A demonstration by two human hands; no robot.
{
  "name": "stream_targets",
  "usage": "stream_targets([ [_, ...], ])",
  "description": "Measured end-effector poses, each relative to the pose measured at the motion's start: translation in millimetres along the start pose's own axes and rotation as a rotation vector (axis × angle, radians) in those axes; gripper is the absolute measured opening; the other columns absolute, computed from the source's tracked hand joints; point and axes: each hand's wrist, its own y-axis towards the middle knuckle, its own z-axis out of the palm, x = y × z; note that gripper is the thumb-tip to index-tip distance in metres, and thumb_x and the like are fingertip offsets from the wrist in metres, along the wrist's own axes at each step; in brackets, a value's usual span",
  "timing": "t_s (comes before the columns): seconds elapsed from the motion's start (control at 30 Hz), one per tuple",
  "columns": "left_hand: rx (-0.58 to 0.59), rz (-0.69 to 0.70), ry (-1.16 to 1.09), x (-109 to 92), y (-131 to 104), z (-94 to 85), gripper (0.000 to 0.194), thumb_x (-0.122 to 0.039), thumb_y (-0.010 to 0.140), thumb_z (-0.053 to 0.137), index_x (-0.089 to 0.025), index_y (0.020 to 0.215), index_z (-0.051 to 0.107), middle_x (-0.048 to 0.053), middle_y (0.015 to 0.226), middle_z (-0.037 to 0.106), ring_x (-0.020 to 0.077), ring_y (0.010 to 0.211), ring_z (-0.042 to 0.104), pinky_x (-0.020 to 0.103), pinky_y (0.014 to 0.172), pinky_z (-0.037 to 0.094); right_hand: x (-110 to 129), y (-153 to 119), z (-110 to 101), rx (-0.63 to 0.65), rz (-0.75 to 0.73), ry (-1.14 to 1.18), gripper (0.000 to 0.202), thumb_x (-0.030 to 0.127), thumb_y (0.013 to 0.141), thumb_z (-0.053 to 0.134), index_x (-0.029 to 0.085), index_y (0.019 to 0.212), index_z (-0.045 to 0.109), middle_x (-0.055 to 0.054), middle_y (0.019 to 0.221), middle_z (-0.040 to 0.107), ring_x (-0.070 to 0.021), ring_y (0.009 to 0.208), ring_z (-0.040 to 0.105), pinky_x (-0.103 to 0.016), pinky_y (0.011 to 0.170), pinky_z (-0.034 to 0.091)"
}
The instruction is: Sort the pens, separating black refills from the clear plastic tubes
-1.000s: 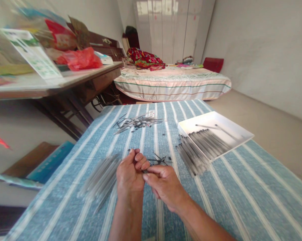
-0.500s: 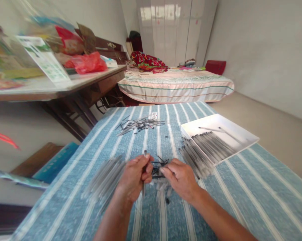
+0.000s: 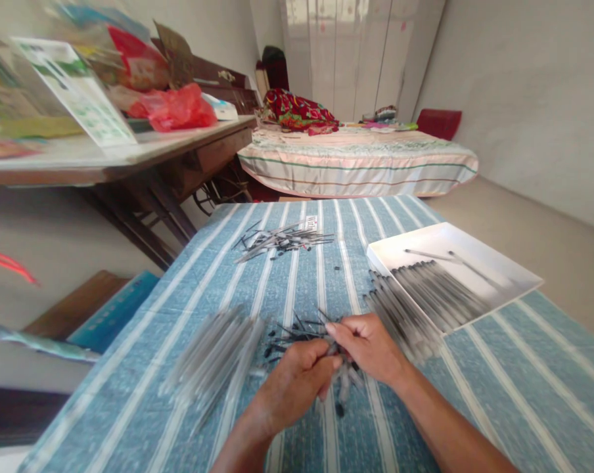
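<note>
My left hand (image 3: 301,378) and my right hand (image 3: 368,345) meet over a heap of small black parts (image 3: 297,334), fingers closed. What the left fingers grip is hidden. The right thumb and finger pinch something small and dark that I cannot make out. Grey translucent tubes (image 3: 211,361) lie in a bundle left of my left hand. Beyond my right hand, a row of dark-tipped pens (image 3: 400,315) rests against a white tray (image 3: 499,266), which holds more of them. Small clear and black pieces (image 3: 343,394) lie just under my hands.
A loose pile of thin dark rods (image 3: 287,240) lies on the striped cloth (image 3: 183,295) farther back. To the left stands a side table (image 3: 163,146) with a red bag (image 3: 179,108) and a card. A bed (image 3: 356,161) is behind.
My left hand has moved right and turned over, up against my right hand. The upright tube it held no longer shows. More of the black heap is uncovered. The view has shifted slightly.
</note>
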Motion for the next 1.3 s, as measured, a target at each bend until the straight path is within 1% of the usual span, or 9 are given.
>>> stream_targets([
  [0.17, -0.009, 0.001, 0.116, -5, -4, -2.1, 0.024, -0.026, 0.078, 0.042, -0.017, 0.056, 0.044, -0.004, 0.05, 0.044, 0.0095, 0.049, 0.041, 0.021, 0.048, 0.028, -1, -3, -1, 0.092, -0.017, -0.002, 0.043, 0.041, 0.082, 0.044, 0.016, 0.046, 0.039, 0.005, 0.043, 0.033, -0.0062, 0.043, 0.033, -0.018, 0.042, 0.025],
  [0.3, 0.013, -0.003, 0.131, -4, -6, -2.4, 0.025, -0.028, 0.081, 0.038, -0.017, 0.06, 0.045, -0.005, 0.051, 0.042, 0.009, 0.049, 0.041, 0.02, 0.049, 0.029, -1, -5, -2, 0.132, -0.04, 0.03, 0.034, 0.034, 0.081, 0.047, 0.015, 0.053, 0.045, 0.005, 0.045, 0.04, -0.0061, 0.043, 0.038, -0.017, 0.042, 0.028],
  [0.47, -0.009, -0.021, 0.152, 2, -5, -1.7, 0.025, -0.03, 0.081, 0.038, -0.017, 0.061, 0.044, -0.005, 0.051, 0.043, 0.0092, 0.05, 0.042, 0.021, 0.049, 0.03, 2, -5, -3, 0.127, -0.087, 0.034, 0.02, 0.025, 0.079, 0.05, 0.014, 0.063, 0.055, 0.004, 0.05, 0.047, -0.0071, 0.046, 0.044, -0.018, 0.046, 0.034],
  [0.6, -0.038, -0.056, 0.099, 7, -3, -0.7, 0.007, -0.025, 0.075, 0.045, -0.018, 0.074, 0.046, -0.006, 0.054, 0.05, 0.01, 0.052, 0.047, 0.02, 0.049, 0.031, 1, -5, -3, 0.109, -0.113, 0.011, 0.02, 0.025, 0.078, 0.051, 0.014, 0.063, 0.058, 0.003, 0.053, 0.048, -0.0074, 0.047, 0.045, -0.019, 0.047, 0.035],
  [0.67, -0.048, -0.083, 0.046, 7, -3, -0.3, 0.007, -0.021, 0.072, 0.047, -0.019, 0.078, 0.045, -0.006, 0.056, 0.053, 0.0091, 0.049, 0.046, 0.019, 0.047, 0.03, -1, -5, -4, 0.093, -0.119, 0.013, 0.019, 0.025, 0.078, 0.052, 0.014, 0.064, 0.059, 0.004, 0.052, 0.048, -0.0071, 0.047, 0.045, -0.019, 0.047, 0.034],
  [0.87, -0.071, -0.12, -0.108, 7, -1, 1.0, 0.013, -0.027, 0.072, 0.049, -0.019, 0.066, 0.042, -0.008, 0.053, 0.047, 0.0062, 0.04, 0.04, 0.018, 0.039, 0.03, 0, -8, -8, 0.108, -0.059, 0.093, 0.015, 0.023, 0.077, 0.053, 0.013, 0.068, 0.061, 0.004, 0.048, 0.047, -0.0063, 0.043, 0.044, -0.017, 0.044, 0.034],
  [1.0, -0.148, -0.128, -0.09, 7, -1, 1.2, 0.017, -0.029, 0.071, 0.053, -0.018, 0.061, 0.045, -0.009, 0.046, 0.037, 0.0059, 0.039, 0.041, 0.016, 0.039, 0.029, -1, -7, -9, 0.086, -0.039, 0.057, 0.017, 0.025, 0.076, 0.055, 0.012, 0.067, 0.062, 0.004, 0.048, 0.047, -0.0058, 0.043, 0.043, -0.017, 0.043, 0.032],
  [1.1, -0.167, -0.138, -0.06, 8, -2, 0.7, 0.016, -0.028, 0.07, 0.054, -0.017, 0.061, 0.047, -0.009, 0.047, 0.038, 0.0061, 0.041, 0.044, 0.016, 0.04, 0.03, -5, -7, -9, 0.072, -0.026, 0.036, 0.022, 0.027, 0.075, 0.056, 0.012, 0.06, 0.058, 0.004, 0.049, 0.046, -0.0054, 0.043, 0.042, -0.016, 0.041, 0.03],
  [1.3, -0.131, -0.129, -0.042, 10, -2, -0.1, 0.017, -0.029, 0.072, 0.052, -0.017, 0.06, 0.05, -0.007, 0.047, 0.045, 0.0069, 0.041, 0.046, 0.017, 0.04, 0.032, -10, -7, -11, 0.221, 0.05, 0.285, 0.014, 0.024, 0.074, 0.056, 0.012, 0.077, 0.06, 0.004, 0.055, 0.052, -0.0061, 0.041, 0.047, -0.017, 0.041, 0.035],
])
